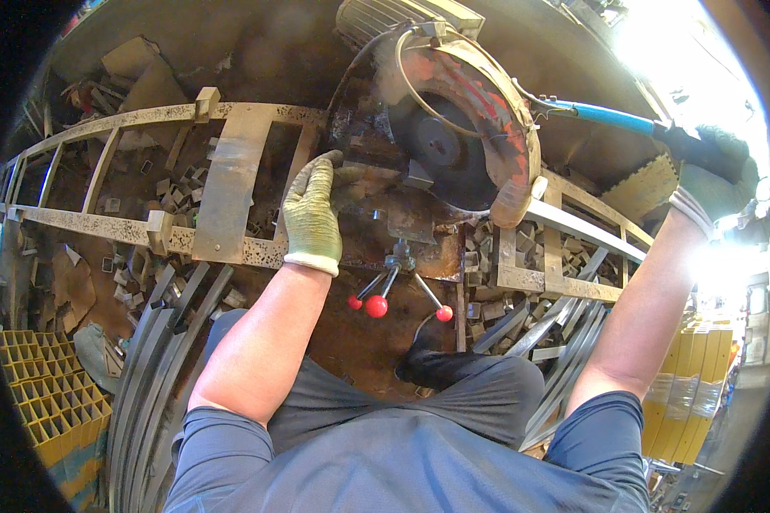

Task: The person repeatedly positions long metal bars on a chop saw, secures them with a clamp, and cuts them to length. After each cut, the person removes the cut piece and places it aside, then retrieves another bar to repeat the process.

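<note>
A chop saw's dark cutting disc sits under a guard with worn red paint. My right hand, in a greenish work glove, grips the black end of the saw's blue handle. My left hand, gloved too, is left of the disc by the saw bed, fingers extended and close together; whether it touches anything is unclear. A small metal block lies against the disc's lower left. Below the bed is a vise handwheel with red ball knobs. A pale metal bar extends right from the saw.
Speckled metal roller-type frames flank the saw, with many cut tube offcuts beneath. Long metal profiles lean at lower left, others at right. Yellow tube bundles stand at lower left and lower right.
</note>
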A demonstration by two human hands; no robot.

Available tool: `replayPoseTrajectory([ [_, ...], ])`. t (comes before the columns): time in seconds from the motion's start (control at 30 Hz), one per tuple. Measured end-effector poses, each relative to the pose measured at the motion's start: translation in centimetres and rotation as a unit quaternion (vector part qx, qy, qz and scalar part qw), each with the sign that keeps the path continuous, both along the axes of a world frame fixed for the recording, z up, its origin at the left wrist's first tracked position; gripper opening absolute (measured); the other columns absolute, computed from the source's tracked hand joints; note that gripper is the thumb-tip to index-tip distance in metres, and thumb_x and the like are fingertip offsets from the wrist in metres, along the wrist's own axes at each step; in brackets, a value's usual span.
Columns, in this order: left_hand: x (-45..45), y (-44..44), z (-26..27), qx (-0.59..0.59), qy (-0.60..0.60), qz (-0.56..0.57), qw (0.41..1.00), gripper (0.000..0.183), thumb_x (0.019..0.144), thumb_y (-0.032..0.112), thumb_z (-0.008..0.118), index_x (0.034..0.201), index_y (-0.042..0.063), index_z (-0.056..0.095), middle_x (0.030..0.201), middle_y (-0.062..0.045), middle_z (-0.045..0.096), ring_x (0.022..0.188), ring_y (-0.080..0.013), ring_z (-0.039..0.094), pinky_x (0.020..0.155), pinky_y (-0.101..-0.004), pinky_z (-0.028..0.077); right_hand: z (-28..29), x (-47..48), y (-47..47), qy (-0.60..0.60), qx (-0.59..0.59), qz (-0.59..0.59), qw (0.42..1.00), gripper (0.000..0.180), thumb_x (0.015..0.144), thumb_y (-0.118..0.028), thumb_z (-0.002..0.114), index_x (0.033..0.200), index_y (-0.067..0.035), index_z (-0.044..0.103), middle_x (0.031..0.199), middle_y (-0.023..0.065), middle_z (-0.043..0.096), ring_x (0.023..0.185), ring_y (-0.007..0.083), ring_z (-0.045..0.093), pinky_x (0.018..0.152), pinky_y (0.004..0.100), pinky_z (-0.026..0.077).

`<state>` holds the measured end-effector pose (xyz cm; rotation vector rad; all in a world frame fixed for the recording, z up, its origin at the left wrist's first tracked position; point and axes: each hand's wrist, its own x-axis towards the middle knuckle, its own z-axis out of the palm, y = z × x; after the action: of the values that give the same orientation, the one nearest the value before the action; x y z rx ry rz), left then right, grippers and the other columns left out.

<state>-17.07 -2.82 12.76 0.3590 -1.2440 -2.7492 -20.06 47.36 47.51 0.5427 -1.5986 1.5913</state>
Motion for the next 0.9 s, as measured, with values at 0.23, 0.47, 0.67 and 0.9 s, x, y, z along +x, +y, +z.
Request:
replayPoseTrajectory([
  [0.23,-0.1,-0.1,-0.4,-0.007,0.003,0.004,1.0,0.035,0.116,0.034,0.07,0.137,0.007,0.075,0.113,-0.01,0.084,0.093,-0.0196,0.078,0.083,-0.0346,0.061,-0.1,0.1,-0.6,0.009,0.032,-0.031,0.999,0.054,0.101,-0.037,0.047,0.087,0.004,0.079,0.093,0.0252,0.08,0.095,0.0397,0.078,0.101,0.0554,0.062],
  [0.47,0.0,-0.1,0.0,-0.018,-0.012,-0.006,1.0,0.036,0.115,0.036,0.07,0.138,0.008,0.075,0.113,-0.008,0.083,0.092,-0.0188,0.077,0.08,-0.0337,0.059,0.0,0.2,0.0,-0.005,-0.014,0.002,1.0,0.055,0.101,-0.041,0.048,0.088,0.002,0.08,0.094,0.0253,0.08,0.096,0.0395,0.078,0.101,0.0541,0.062],
  [0.67,0.0,-0.1,-0.1,-0.014,-0.008,0.002,1.0,0.034,0.115,0.035,0.071,0.135,0.008,0.077,0.112,-0.008,0.083,0.094,-0.0193,0.078,0.082,-0.0346,0.06,-0.2,0.2,0.1,-0.007,-0.027,-0.009,1.0,0.056,0.102,-0.044,0.049,0.087,0.0,0.079,0.093,0.0238,0.08,0.093,0.0395,0.079,0.098,0.0544,0.063],
  [0.9,-0.1,-0.2,-0.3,0.001,-0.006,0.006,1.0,0.033,0.115,0.033,0.072,0.135,0.008,0.077,0.111,-0.01,0.083,0.095,-0.0206,0.078,0.083,-0.0361,0.062,-0.3,0.4,0.4,-0.025,-0.051,-0.019,0.998,0.056,0.1,-0.049,0.052,0.086,-0.001,0.079,0.091,0.0225,0.08,0.091,0.0401,0.079,0.096,0.0549,0.063],
])
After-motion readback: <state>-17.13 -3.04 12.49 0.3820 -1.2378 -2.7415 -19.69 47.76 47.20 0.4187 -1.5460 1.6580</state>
